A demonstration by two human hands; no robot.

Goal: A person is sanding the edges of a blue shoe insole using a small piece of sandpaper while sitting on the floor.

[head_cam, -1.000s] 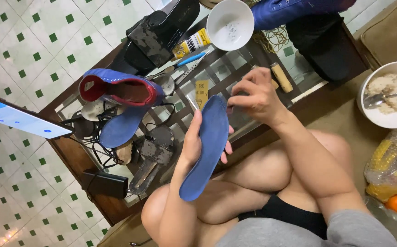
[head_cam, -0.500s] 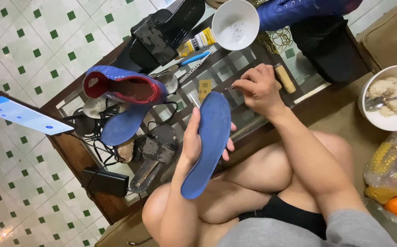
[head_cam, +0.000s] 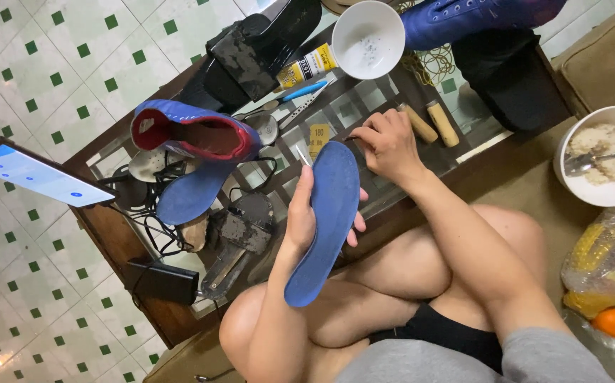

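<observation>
Centre frame, just above the knees: left hand (head_cam: 302,213) grips the blue insole (head_cam: 325,220), held upright as before. Right hand (head_cam: 390,145) has drifted slightly toward the table (head_cam: 112,234), fingers pinched shut on a small dark bit; I read it as fetching something for the insole. Farther up: blue shoe (head_cam: 190,135), white bowl (head_cam: 368,39).

One head camera looks steeply down, close over the glass-topped table (head_cam: 385,106).
</observation>
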